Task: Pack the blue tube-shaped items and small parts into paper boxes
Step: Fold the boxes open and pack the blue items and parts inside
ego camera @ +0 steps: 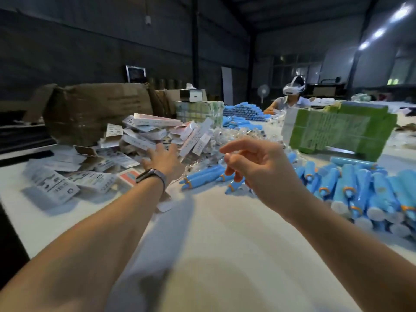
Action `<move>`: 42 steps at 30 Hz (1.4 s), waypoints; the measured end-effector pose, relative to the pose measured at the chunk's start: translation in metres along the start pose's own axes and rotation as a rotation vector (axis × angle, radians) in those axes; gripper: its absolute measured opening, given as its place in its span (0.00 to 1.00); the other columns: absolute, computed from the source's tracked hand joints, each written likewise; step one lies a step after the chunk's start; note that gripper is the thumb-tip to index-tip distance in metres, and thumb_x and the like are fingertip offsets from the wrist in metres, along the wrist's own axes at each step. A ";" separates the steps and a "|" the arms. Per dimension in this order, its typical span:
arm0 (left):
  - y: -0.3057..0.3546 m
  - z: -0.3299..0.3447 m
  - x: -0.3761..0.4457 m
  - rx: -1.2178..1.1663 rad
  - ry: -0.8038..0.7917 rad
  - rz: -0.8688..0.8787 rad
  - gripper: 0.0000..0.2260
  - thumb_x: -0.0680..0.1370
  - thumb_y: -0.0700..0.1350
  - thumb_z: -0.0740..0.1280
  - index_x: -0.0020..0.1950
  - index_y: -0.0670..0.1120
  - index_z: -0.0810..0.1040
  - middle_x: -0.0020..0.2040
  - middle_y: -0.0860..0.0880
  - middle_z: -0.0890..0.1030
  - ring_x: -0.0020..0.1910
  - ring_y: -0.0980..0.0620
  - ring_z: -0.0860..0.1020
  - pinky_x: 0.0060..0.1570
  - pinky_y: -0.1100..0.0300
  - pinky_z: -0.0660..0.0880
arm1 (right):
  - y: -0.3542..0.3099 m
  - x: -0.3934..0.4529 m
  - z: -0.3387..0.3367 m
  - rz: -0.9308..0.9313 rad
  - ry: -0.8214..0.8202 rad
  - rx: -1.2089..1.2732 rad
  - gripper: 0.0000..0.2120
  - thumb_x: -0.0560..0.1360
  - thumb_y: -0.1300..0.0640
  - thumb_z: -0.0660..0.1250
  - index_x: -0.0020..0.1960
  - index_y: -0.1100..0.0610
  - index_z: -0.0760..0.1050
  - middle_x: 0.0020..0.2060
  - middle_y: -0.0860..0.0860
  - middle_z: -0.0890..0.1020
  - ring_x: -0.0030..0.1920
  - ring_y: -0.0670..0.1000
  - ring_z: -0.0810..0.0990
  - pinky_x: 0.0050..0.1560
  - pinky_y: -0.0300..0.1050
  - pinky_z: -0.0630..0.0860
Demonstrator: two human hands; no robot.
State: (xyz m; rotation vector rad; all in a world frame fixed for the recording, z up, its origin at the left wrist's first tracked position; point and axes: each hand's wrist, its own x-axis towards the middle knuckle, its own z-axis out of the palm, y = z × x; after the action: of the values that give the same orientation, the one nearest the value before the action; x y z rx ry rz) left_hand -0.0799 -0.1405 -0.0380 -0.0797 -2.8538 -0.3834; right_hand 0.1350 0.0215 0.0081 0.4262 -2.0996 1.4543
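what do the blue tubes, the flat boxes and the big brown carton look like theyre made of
Blue tubes: likely smooth plastic, soft sheen.
Flat boxes: printed paperboard, thin folded flaps.
Brown carton: probably corrugated cardboard, matte and creased.

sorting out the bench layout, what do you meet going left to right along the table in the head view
flat paper boxes → left hand → right hand → pile of blue tubes
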 end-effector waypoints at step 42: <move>0.150 -0.002 -0.212 -1.641 -0.381 0.502 0.24 0.70 0.32 0.64 0.65 0.44 0.67 0.57 0.39 0.79 0.54 0.52 0.80 0.56 0.51 0.77 | 0.026 -0.044 -0.081 0.284 0.177 -0.231 0.21 0.71 0.56 0.76 0.61 0.48 0.73 0.48 0.47 0.84 0.49 0.47 0.83 0.55 0.52 0.79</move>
State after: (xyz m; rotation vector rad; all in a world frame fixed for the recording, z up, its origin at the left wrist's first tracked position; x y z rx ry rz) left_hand 0.1379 -0.0008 -0.0543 -1.1497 -1.8033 -2.4934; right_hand 0.1766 0.1040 -0.0159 -0.0911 -2.2130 1.3213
